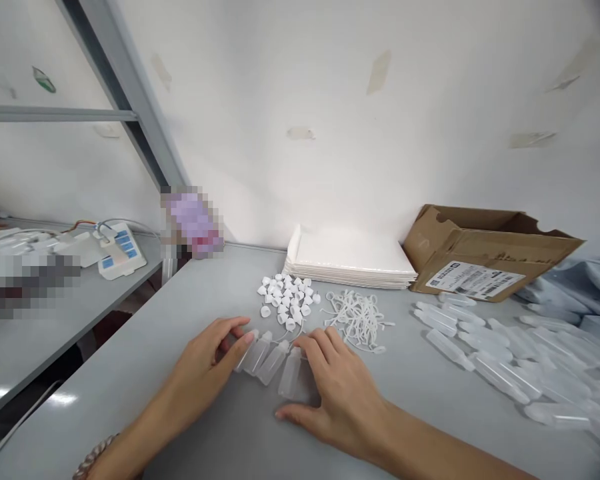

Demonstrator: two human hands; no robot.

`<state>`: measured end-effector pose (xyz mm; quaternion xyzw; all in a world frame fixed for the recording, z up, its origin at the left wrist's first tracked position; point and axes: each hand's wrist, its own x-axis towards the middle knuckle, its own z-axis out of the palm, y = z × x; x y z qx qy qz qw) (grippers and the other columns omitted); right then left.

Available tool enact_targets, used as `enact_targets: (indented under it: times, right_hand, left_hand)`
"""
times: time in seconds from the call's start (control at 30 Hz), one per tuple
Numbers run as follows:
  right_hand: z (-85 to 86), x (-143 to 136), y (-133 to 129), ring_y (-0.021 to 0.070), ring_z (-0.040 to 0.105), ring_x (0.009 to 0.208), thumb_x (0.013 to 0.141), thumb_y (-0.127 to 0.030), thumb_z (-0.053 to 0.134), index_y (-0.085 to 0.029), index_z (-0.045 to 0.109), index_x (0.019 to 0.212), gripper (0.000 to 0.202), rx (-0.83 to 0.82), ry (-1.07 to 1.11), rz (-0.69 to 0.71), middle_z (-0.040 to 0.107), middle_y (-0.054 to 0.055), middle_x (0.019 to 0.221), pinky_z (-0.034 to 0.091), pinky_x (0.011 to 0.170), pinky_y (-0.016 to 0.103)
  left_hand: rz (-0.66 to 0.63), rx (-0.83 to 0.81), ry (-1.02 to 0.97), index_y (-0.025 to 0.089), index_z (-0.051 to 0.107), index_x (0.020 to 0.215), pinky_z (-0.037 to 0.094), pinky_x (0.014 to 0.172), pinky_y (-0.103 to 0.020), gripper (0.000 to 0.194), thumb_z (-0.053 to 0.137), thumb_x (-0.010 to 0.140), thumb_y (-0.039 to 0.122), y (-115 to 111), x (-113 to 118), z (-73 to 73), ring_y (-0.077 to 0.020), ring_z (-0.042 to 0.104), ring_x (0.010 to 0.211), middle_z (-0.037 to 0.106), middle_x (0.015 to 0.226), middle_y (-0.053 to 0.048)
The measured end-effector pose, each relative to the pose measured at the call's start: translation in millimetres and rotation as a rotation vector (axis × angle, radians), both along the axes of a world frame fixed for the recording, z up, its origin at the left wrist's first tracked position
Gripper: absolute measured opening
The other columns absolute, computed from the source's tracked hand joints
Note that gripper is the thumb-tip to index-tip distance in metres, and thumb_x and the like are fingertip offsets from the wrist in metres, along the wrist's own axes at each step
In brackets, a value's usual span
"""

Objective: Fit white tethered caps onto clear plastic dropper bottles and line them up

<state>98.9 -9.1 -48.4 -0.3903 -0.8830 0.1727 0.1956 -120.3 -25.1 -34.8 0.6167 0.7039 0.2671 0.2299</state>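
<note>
Keeping the touch light is, I'd judge, what serves me best with the four bottles [273, 363] between my hands: thin, cloudy plastic, slim and narrow-necked, likely to roll or dent if squeezed. They look to lie in a loose fan on the smooth grey table [195, 293], necks pointing away from me. My right hand [340, 383] spans the rightmost one lengthwise, forefinger at its neck, thumb spread wide and apart from it, just below the base. My left hand [213, 350] has its other fingers curled, thumb and forefinger at the neck of the leftmost bottle; whether they pinch it or only rest there I can't tell. I'd press evenly from both sides, palms low, so that no bottle skids out past the fingertips. Well to the right of the right fingers, loose bottles [503, 378] sprawl, just as milky and rounded. Beyond the right knuckles lies a tangle of loops [355, 317], thin and pliant-looking, which could snag a fingertip. Past both sets of fingertips are the caps [286, 297], small, white and tapered. Farther out sit glossy white envelopes [350, 257], stacked flat, and to their right a stiff brown box [530, 257] with notched edges.
</note>
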Motion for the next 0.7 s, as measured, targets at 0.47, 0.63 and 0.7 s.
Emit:
enact_targets:
  times: [0.47, 0.63, 0.7]
  right_hand:
    - [3.0, -5, 5, 0.0271, 0.049, 0.093, 0.077, -0.043, 0.067, -0.014, 0.053, 0.113, 0.048, -0.001, -0.036, 0.048, 0.057, 0.010, 0.104, 0.048, 0.073, 0.042]
    - [4.4, -3, 8, 0.0271, 0.049, 0.092, 0.080, -0.048, 0.064, -0.014, 0.052, 0.115, 0.051, 0.062, -0.072, 0.095, 0.057, 0.011, 0.104, 0.047, 0.076, 0.043]
    - [6.5, 0, 9, 0.0273, 0.049, 0.092, 0.080, -0.054, 0.061, -0.014, 0.051, 0.117, 0.055, 0.108, -0.072, 0.113, 0.057, 0.011, 0.104, 0.046, 0.076, 0.043]
  left_hand:
    - [-0.023, -0.012, -0.077, 0.024, 0.064, 0.107, 0.052, 0.077, -0.031, 0.051, 0.032, 0.090, 0.060, 0, 0, -2.0, -0.0234, 0.063, 0.095, 0.069, 0.100, -0.002]
    - [0.048, -0.004, -0.109, 0.024, 0.066, 0.106, 0.052, 0.087, -0.035, 0.056, 0.032, 0.087, 0.065, 0, -2, -10.0, -0.0261, 0.063, 0.102, 0.070, 0.106, -0.004]
    - [0.091, 0.016, -0.108, 0.022, 0.066, 0.105, 0.052, 0.087, -0.036, 0.057, 0.032, 0.087, 0.065, 0, -4, -14.6, -0.0270, 0.064, 0.102, 0.070, 0.106, -0.006]
